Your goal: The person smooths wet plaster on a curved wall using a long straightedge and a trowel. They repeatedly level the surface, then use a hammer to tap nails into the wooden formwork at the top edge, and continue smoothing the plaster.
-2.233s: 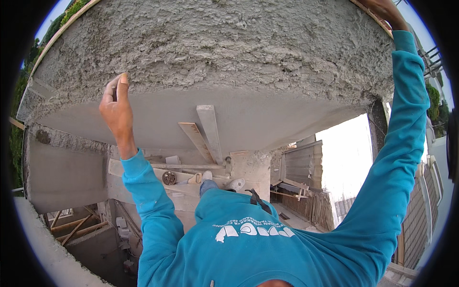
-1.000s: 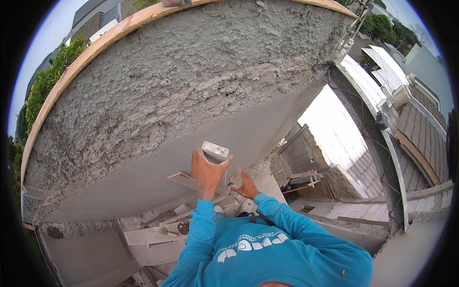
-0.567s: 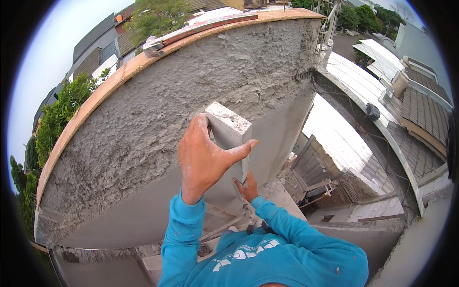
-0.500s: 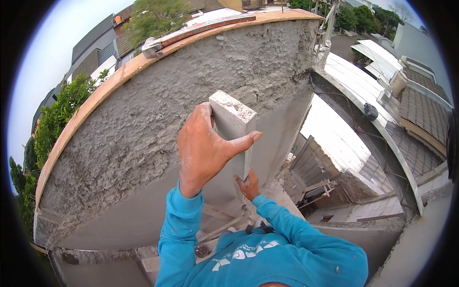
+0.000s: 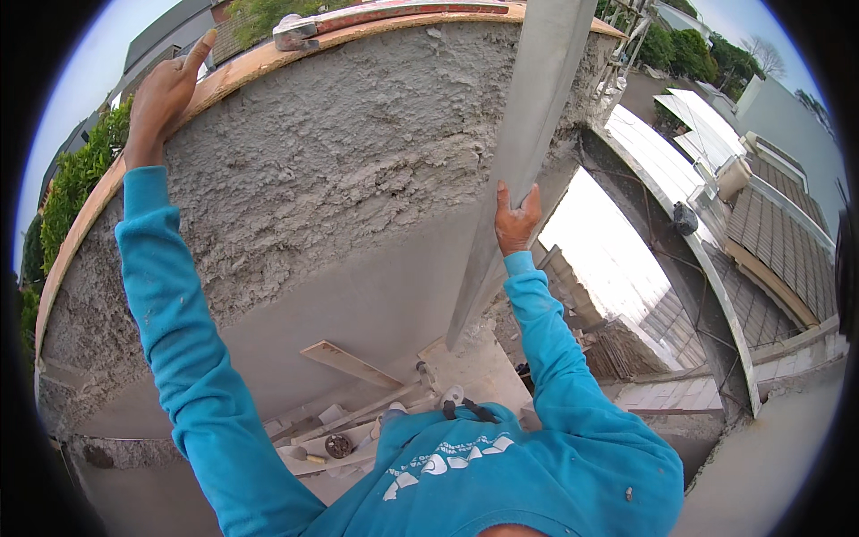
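Wall (image 5: 358, 134): quantity one. Rough, ridged grey upper face; smoother grey band beneath. Occupies the field from 9 o'clock through 12 o'clock to the centre.

Bar (image 5: 541, 80): quantity one. Long, straight, pale grey, flat-faced, with a sharp lengthwise edge. Stands tilted in front of the wall, from 1 o'clock, where its upper part leaves the view, down to just below centre.

Wooden strip (image 5: 242, 76): quantity one. Light brown; follows the wall's top edge from 9 to 1 o'clock.

Red tool (image 5: 394, 18): quantity one. Grey head at its left end; lies on the strip near 12 o'clock.

Hands: quantity two. Right hand (image 5: 517, 219), 2 o'clock near centre: wrapped around the bar. Left hand (image 5: 168, 94), 10 o'clock: at the wooden strip, thumb extended; remaining fingers largely hidden, grip cannot be determined.

Round dark container (image 5: 338, 446): quantity one, 7 o'clock.
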Demonstrator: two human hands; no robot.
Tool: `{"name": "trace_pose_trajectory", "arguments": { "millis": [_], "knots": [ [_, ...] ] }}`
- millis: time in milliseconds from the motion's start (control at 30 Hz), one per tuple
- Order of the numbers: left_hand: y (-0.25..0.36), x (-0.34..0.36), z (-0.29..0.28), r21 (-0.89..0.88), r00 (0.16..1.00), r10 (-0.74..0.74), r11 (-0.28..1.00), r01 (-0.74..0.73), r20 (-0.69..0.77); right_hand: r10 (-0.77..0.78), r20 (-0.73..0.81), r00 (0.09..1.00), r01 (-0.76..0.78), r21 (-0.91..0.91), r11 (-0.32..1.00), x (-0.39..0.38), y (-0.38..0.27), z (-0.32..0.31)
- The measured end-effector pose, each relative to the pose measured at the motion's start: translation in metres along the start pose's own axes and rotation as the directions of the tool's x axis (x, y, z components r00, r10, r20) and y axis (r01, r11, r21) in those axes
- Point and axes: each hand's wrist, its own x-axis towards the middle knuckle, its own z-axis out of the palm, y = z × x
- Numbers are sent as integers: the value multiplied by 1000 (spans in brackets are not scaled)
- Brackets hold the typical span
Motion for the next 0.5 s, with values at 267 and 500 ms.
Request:
{"name": "trace_pose_trajectory", "arguments": {
  "millis": [267,500],
  "knots": [
    [14,-10,7,40,964,-6,999,-5,266,-1,59,998,4,-57,998,11,37,14],
    [69,-67,-32,200,982,147,965,-169,121,-2,45,999,1,4,1000,9,52,35]
  ]
}}
